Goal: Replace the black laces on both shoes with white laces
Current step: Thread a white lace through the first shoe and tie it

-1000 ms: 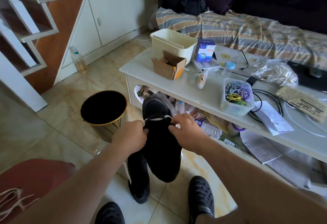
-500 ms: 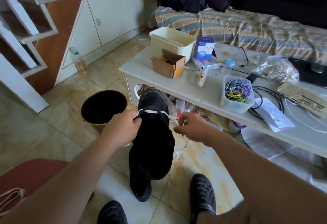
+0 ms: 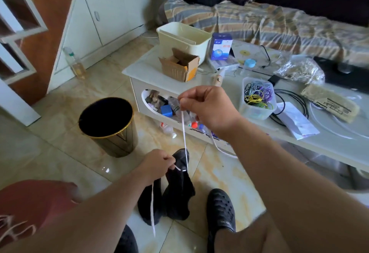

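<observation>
1. The right hand (image 3: 207,111) has gone up high. Half a second ago it was low, right by the shoe. Now it is up in front of the surface (image 3: 151,71), and the white lace (image 3: 184,139) runs tight from its pinched fingers down to the shoe.
2. The black shoe (image 3: 179,188) has dropped lower. It was held up near the bin before. Now it hangs low over the floor, just above the other black shoe (image 3: 149,206).
3. The left hand (image 3: 157,165) has stayed at the shoe's top. Its grip is closed on the other end of the white lace, which hangs down past the arm.
4. The right hand's grip is closed too, pinching the lace between thumb and finger.
5. I think this means the lace is being pulled through the first holes near the toe. Most holes look not done yet, and the second shoe has no white lace that I can see.
6. The black bin (image 3: 106,125) sits in the same place.
</observation>
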Motion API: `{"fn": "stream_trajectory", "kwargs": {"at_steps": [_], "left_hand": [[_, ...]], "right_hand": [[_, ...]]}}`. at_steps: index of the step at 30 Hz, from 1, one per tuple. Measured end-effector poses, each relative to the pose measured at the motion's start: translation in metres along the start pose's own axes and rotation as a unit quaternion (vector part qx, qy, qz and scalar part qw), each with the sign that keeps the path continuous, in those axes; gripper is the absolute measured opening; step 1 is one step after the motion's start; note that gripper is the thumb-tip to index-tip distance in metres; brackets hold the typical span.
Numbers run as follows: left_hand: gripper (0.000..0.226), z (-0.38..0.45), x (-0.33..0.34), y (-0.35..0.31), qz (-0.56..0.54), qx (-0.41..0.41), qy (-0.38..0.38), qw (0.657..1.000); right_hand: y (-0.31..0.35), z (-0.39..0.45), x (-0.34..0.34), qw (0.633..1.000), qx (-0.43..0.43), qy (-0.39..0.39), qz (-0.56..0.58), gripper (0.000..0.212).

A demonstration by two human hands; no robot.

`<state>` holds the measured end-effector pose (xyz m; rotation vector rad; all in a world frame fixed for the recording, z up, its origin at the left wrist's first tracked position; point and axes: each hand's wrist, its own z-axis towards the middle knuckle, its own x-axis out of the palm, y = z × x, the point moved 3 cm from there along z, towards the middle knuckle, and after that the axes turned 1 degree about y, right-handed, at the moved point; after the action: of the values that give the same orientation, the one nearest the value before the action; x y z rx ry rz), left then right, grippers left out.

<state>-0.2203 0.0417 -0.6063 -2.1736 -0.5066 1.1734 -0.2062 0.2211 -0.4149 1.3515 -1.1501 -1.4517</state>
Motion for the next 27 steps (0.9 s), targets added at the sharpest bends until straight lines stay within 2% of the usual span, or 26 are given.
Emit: {"fn": "stream_trajectory", "kwargs": {"at_steps": [2,6,9,11,13,16,19,21,23,25,27], "left_hand": [[0.032,0.003,-0.008,-0.014,-0.002,0.012,-0.025,1.0],[0.019,-0.003,-0.035,-0.041,-0.021,0.027,-0.032,0.999],[0.013,-0.015,-0.06,-0.056,-0.036,0.002,-0.03,0.999],[0.013,-0.027,-0.075,-0.067,-0.118,0.001,-0.021,0.993],[0.015,-0.041,-0.09,-0.08,-0.234,0.021,-0.02,0.972],[0.017,-0.061,-0.109,-0.106,-0.338,0.08,-0.052,0.936],[0.019,-0.074,-0.124,-0.127,-0.391,0.118,-0.089,0.908],[0.028,-0.08,-0.131,-0.137,-0.424,0.144,-0.082,0.891],[0.047,-0.084,-0.137,-0.143,-0.445,0.176,-0.051,0.876],[0.056,-0.087,-0.14,-0.148,-0.417,0.202,-0.037,0.886],[0.047,-0.089,-0.143,-0.15,-0.333,0.206,-0.063,0.918]], "right_hand": [[-0.011,0.0,0.002,1.0,0.023,-0.012,-0.017,0.009],[-0.025,0.001,-0.003,0.998,0.052,-0.009,-0.046,0.007],[-0.025,-0.003,-0.008,0.996,0.068,-0.02,-0.057,0.008],[-0.024,-0.007,-0.012,0.994,0.084,-0.015,-0.065,0.009],[-0.02,-0.011,-0.013,0.995,0.089,-0.003,-0.051,0.011],[-0.011,-0.016,-0.013,0.997,0.075,0.011,0.016,0.011],[0.004,-0.017,-0.012,0.987,0.062,0.033,0.145,0.007],[0.018,-0.015,-0.015,0.975,0.047,0.043,0.212,0.008],[0.028,-0.015,-0.02,0.964,0.034,0.06,0.255,0.014],[0.035,-0.015,-0.024,0.957,0.027,0.085,0.275,0.024],[0.038,-0.016,-0.024,0.959,0.015,0.109,0.259,0.047]]}}
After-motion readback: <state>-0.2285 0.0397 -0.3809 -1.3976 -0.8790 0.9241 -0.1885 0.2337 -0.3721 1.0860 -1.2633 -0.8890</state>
